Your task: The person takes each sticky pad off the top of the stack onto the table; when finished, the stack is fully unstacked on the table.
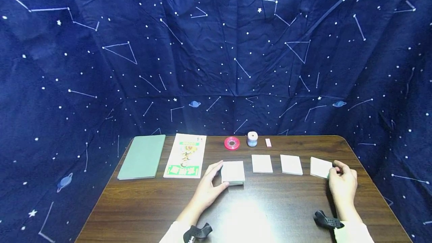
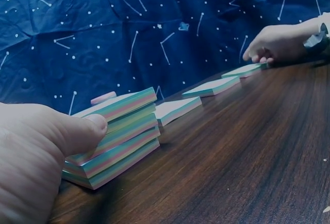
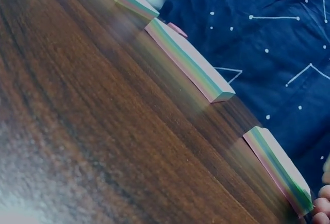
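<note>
My left hand [image 1: 210, 189] holds a stack of square paper pads [image 1: 233, 171], with thumb at the near edge and fingers along the far left side. In the left wrist view the pads [image 2: 124, 136] show coloured layers of green, yellow and pink. Three single paper pads lie flat in a row to the right: the nearest pad [image 1: 262, 164], the middle pad [image 1: 291, 164] and the rightmost pad [image 1: 320, 167], turned slightly. At that last one's right edge my right hand [image 1: 343, 183] has curled fingers touching it; part of the grip is hidden.
Behind the row lie a red ring-shaped spool [image 1: 231, 143], a pale cylindrical roll [image 1: 252, 139] and a small pink block [image 1: 268, 143]. On the left are a green folder or book [image 1: 141, 157] and a printed white booklet [image 1: 185, 156]. A dark blue starry curtain [image 1: 216, 55] hangs behind the wooden table [image 1: 162, 205].
</note>
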Motion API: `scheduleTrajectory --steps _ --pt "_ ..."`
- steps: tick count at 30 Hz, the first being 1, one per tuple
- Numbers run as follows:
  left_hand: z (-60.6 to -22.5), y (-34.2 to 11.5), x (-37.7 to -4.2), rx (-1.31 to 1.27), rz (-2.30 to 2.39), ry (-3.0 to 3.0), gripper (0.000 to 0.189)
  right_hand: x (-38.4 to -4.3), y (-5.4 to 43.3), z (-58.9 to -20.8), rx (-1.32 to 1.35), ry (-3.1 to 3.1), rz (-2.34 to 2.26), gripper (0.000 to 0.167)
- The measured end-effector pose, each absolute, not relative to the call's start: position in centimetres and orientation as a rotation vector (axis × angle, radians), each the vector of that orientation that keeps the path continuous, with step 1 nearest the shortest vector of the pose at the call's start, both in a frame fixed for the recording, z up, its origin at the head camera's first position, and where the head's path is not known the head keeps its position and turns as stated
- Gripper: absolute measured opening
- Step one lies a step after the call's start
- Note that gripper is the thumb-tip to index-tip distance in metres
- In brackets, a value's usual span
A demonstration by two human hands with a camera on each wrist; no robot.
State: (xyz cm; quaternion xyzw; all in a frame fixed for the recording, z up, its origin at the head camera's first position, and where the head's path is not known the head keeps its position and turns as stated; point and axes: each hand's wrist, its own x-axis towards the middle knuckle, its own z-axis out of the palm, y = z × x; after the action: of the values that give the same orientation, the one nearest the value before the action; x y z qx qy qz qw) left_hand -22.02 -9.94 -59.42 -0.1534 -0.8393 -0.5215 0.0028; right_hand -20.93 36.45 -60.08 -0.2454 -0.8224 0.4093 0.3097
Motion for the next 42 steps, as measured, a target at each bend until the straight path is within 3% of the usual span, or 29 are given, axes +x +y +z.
scheduleTrajectory --steps 16,29,38,42 --pt "-59.4 -9.9 -21.7 -0.472 -1.599 -2.641 0.076 -21.0 33.9 -57.8 -0.218 -1.88 1.247 0.029" --pt "-59.7 -10.1 -21.8 -0.506 -1.542 -2.661 0.075 -20.5 27.7 -53.9 -0.005 -2.095 1.571 0.03" --pt "-59.6 -10.1 -21.8 -0.503 -1.56 -2.663 0.076 -21.2 22.4 -51.0 0.379 -2.462 1.698 0.036" --pt "-59.7 -10.1 -21.8 -0.496 -1.558 -2.668 0.076 -21.6 20.3 -50.5 0.417 -2.566 1.693 0.038"
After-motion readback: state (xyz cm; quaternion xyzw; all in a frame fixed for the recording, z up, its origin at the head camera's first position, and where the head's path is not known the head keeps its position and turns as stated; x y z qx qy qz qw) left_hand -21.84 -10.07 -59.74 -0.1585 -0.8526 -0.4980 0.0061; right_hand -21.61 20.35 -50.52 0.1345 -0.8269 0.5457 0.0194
